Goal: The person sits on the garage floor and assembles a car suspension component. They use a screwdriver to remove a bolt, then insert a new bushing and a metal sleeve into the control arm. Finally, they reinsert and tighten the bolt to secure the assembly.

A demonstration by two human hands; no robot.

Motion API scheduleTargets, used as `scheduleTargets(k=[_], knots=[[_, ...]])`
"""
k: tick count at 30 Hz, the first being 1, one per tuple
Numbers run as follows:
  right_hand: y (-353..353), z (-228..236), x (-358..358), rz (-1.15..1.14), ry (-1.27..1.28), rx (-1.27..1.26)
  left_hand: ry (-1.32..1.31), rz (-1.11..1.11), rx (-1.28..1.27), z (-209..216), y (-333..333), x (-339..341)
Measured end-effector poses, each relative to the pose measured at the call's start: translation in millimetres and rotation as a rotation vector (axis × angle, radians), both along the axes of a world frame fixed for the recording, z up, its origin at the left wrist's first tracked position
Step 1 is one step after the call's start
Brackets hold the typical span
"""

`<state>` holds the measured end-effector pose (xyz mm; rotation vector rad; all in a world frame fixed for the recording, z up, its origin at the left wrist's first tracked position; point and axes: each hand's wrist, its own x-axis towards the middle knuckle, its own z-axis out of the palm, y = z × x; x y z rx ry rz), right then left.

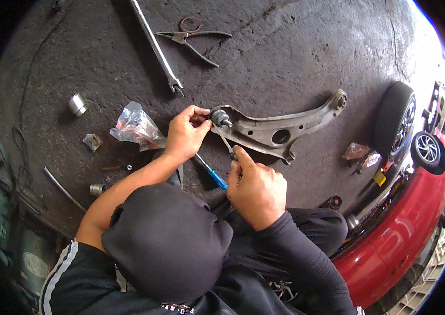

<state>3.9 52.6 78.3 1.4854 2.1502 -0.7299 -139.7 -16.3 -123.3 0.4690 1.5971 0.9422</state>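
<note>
A grey metal car control arm (301, 118) lies on the dark floor, with a ball joint (221, 117) at its left end. My left hand (186, 132) is closed at that end, thumb and fingers pinching beside the joint. In my right hand (258, 190), a thin-shafted tool (226, 143) like a small screwdriver is gripped, its handle mostly hidden by the fingers. The shaft's tip meets the arm just below the ball joint. Between my hands lies a blue-handled screwdriver (217, 179), its shaft partly behind my left wrist.
Beyond are pliers (183, 38), a rusty ring (191, 24) and a long metal bar (157, 47). A clear plastic bag (137, 126) and a metal cylinder (77, 105) lie left. To the right are a wheel (394, 118) and a red car (395, 236).
</note>
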Motion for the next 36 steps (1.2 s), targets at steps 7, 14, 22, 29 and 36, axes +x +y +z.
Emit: scheduleTargets(k=[7,14,22,29,36], knots=[[-4,-4,3,-0.046,0.029,0.032,0.144,-0.106,0.046,14,8,-4],[-7,2,-9,-0.050,-0.056,-0.045,0.618,-0.611,0.492,23,23,-32],[-3,-1,-15,-0.045,-0.033,-0.053,0.761,-0.626,0.542,19,26,-23],[1,-3,-7,-0.044,0.012,-0.088,0.805,-0.661,0.512,24,27,-25],[2,9,40,-0.029,0.047,-0.064,0.873,-0.701,0.523,26,26,-22]])
